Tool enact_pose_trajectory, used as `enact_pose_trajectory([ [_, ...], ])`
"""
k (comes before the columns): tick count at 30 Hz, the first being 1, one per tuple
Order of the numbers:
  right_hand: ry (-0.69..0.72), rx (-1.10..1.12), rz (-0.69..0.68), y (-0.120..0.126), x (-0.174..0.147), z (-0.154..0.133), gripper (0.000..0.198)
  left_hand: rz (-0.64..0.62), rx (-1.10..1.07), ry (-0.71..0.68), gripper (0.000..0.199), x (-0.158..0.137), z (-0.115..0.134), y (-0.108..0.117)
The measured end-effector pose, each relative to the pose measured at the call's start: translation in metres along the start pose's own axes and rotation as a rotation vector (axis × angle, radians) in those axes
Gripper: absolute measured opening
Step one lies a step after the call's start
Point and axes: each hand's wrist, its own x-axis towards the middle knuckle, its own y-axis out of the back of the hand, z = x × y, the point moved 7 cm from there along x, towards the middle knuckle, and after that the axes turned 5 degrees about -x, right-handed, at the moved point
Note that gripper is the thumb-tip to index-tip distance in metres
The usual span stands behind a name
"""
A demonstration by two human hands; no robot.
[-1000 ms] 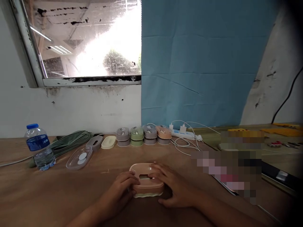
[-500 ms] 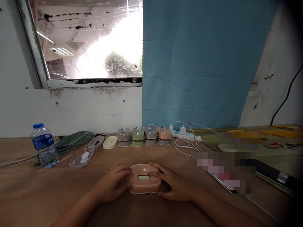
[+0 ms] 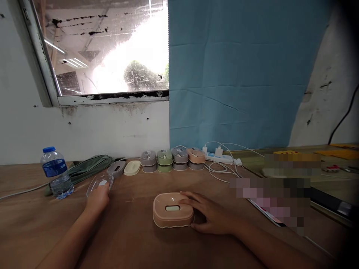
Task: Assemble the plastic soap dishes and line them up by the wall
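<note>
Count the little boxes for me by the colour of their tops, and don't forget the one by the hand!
Peach: 2, the peach box under the right hand and the peach-topped box at the row's right end
Green: 1, the green box in the row
Greyish: 2, the left-end grey box and the other grey box
Total: 5

Nothing can be read, the blue bottle label (image 3: 54,168) included.
</note>
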Motion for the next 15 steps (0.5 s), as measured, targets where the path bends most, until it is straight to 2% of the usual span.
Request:
enact_pose_trajectory([
  [7, -0.001, 0.025, 0.017, 0.002, 0.0, 0.004, 0.064, -0.058, -0.125, -0.044, 0.028, 0.013, -0.015, 0.0],
  [15, -0.011, 0.044, 0.008, 0.0, 0.0, 0.007, 0.063, -0.08, -0.232, -0.061, 0.021, 0.01, -0.015, 0.011],
])
